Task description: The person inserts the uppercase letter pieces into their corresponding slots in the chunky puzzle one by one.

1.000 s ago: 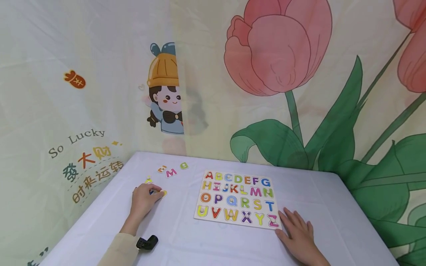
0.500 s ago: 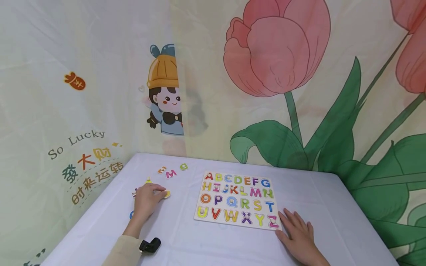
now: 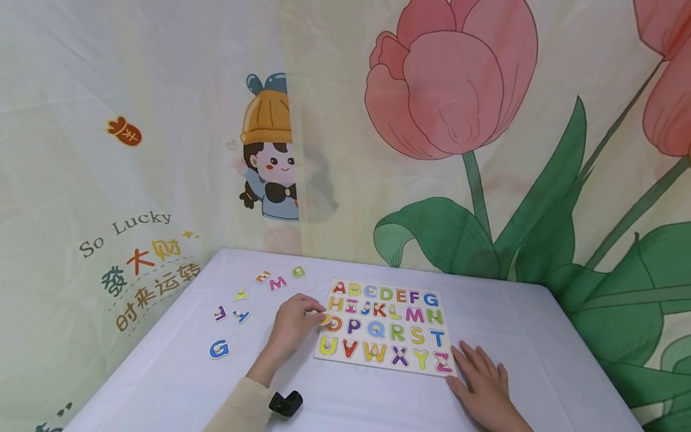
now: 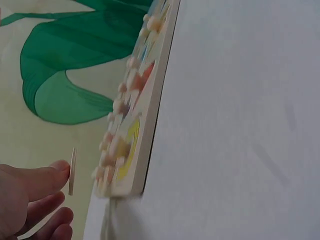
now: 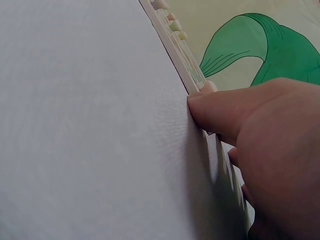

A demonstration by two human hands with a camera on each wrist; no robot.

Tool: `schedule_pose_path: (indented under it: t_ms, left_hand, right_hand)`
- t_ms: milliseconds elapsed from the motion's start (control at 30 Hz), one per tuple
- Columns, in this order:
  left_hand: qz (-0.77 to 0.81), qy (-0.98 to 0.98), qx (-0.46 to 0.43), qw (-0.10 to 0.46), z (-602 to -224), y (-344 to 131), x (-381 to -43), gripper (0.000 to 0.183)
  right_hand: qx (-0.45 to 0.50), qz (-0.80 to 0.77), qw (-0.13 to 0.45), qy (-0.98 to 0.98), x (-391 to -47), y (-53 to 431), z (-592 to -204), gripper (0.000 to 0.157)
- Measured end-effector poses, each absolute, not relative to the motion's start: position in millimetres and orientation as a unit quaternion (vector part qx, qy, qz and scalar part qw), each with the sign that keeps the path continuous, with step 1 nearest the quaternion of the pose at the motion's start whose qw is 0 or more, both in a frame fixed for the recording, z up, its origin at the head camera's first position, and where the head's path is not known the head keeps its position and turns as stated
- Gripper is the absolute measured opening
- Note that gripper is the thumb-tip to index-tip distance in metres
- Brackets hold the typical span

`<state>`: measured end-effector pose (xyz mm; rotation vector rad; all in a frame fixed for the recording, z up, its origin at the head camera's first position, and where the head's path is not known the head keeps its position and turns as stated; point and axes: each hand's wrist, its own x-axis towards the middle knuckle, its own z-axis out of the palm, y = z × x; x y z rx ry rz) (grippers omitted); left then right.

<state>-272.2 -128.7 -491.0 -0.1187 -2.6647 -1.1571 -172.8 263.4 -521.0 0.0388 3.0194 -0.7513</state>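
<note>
In the head view my left hand (image 3: 294,327) pinches a yellow letter piece (image 3: 326,319) between thumb and fingertips, at the left edge of the alphabet puzzle board (image 3: 372,363) beside the orange O. The left wrist view shows that piece edge-on, raised and apart from the board; which letter it is cannot be told. My right hand (image 3: 480,384) rests at the board's lower right corner near the pink Z. Its thumb (image 5: 215,107) touches the board's edge, and the other fingers lie along the right side. Knobbed letters sit in rows across the board.
Loose letter pieces lie left of the board: a blue G (image 3: 219,349), a purple F (image 3: 219,313), a blue piece (image 3: 241,316), a yellow one (image 3: 241,293), and several farther back, including a pink one (image 3: 278,283). A printed curtain hangs behind the white table (image 3: 345,402).
My left hand has carried the yellow letter piece from among the loose pieces rightward to the board's left edge, uncovering the blue G and purple F. The right hand has stayed put.
</note>
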Motion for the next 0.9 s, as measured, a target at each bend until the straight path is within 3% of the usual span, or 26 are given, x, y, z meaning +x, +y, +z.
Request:
schedule_pose_path:
  t_ms: [467, 900]
  left_hand:
    - [-0.427, -0.885, -0.174, 0.066, -488, -32, -265, 0.004]
    - [-0.421, -0.884, -0.203, 0.03, -499, 24, -263, 0.004]
  right_hand:
    - [0.014, -0.238, 0.016, 0.971, -173, 262, -519, 0.077]
    - [0.016, -0.238, 0.021, 0.971, -173, 262, -518, 0.076]
